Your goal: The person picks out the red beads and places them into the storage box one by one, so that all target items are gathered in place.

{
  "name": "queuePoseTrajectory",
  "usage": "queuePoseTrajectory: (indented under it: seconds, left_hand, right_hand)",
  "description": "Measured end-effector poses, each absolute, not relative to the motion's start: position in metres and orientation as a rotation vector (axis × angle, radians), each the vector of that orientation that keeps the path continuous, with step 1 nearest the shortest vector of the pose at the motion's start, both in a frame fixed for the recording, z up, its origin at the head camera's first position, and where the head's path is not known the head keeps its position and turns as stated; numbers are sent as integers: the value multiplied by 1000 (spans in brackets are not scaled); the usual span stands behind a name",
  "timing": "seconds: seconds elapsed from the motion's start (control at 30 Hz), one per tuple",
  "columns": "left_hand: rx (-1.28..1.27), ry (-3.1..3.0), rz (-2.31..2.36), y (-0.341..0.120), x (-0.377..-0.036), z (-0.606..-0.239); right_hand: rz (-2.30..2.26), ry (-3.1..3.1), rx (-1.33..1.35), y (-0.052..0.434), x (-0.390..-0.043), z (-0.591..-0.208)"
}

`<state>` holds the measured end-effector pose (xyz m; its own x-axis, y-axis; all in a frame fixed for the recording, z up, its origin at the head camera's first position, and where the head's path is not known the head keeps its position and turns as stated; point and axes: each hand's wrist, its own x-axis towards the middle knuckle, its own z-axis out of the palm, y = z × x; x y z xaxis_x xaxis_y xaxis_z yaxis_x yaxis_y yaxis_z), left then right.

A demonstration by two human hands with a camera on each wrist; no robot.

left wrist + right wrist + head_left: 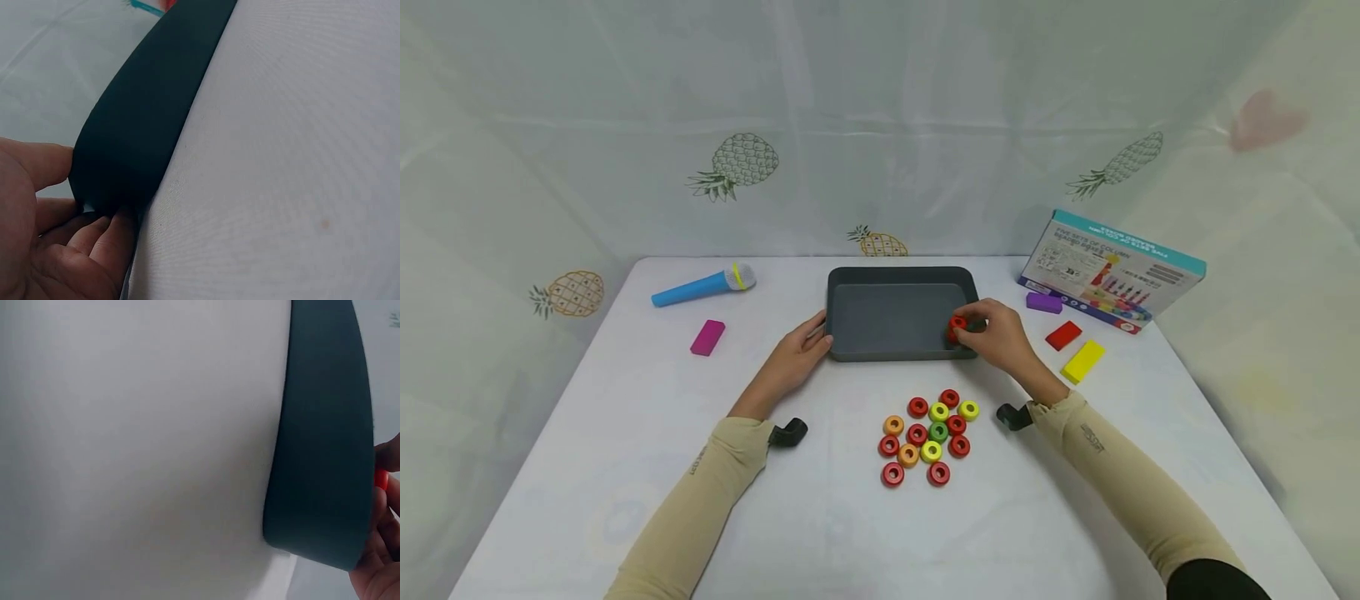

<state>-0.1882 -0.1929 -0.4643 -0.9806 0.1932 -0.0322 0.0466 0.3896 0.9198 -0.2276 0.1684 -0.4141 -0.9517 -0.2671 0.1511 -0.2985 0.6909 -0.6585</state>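
I pinch a red ring (957,327) between the fingertips of my right hand (1000,337), holding it over the near right corner of the dark grey tray (895,279), just inside the rim. From my right wrist, only a sliver of the ring shows past the tray's outer wall. My left hand (793,360) rests at the tray's near left corner, at about 9 o'clock from the ring, fingers fairly straight and touching the wall, thumb against the rim; it grips nothing.

At 6 o'clock from the tray, near me on the white table (625,467), lies a cluster of rings (927,436) in red, yellow, orange and green. At 3 o'clock from the tray sit a red block (1063,335) and a yellow block (1082,361), with a purple block (1044,302) and a printed box (1111,271) at about 2 o'clock. At 9 o'clock lies a pink block (707,337), and beyond it at 10 o'clock a blue toy microphone (702,286).
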Motion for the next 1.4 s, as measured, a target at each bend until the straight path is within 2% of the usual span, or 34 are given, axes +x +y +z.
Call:
queuePoseTrajectory:
  seconds: [0.7, 1.4]
  left_hand:
    - [229, 2468, 1680, -192, -189, -464]
    - [227, 2476, 1680, -194, -191, -465]
  right_hand:
    - [1003, -2945, 407, 158, -258, -421]
    - [879, -3042, 376, 146, -265, -418]
